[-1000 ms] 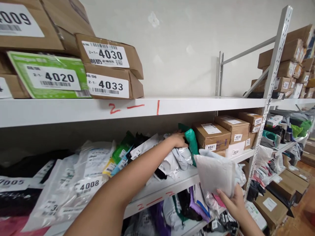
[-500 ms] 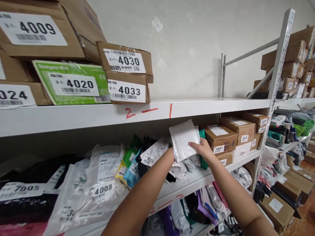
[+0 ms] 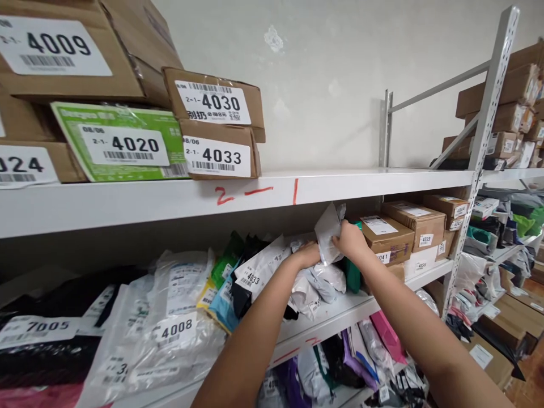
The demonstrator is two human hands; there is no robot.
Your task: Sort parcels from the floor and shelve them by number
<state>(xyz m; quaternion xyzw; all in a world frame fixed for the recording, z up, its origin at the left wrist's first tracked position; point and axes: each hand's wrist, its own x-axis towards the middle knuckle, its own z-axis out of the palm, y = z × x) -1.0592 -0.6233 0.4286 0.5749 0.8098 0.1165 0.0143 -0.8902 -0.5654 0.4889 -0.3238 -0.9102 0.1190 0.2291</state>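
On the middle shelf, my right hand (image 3: 352, 241) is closed on a white mailer (image 3: 327, 233), with the thumb on its near face. The mailer is tilted and held nearly upright above the other parcels. My left hand (image 3: 308, 255) reaches in among the pouches just left of it, its fingertips hidden behind the mailer. Below my hands are crumpled white bags (image 3: 325, 283). A white parcel labelled 4033 (image 3: 255, 272) leans left of my left hand, and a green pouch (image 3: 353, 272) stands under my right wrist.
The upper shelf edge (image 3: 348, 184) runs close above my hands. Labelled cardboard boxes (image 3: 385, 235) stand to the right, before a metal upright (image 3: 463, 243). Clear bags marked 4008 (image 3: 178, 323) lie to the left. More pouches (image 3: 314, 368) fill the shelf below.
The white mailer has turned from facing me to a narrower, edge-on angle and shifted slightly right. My left hand has come out from behind it and moved slightly right.
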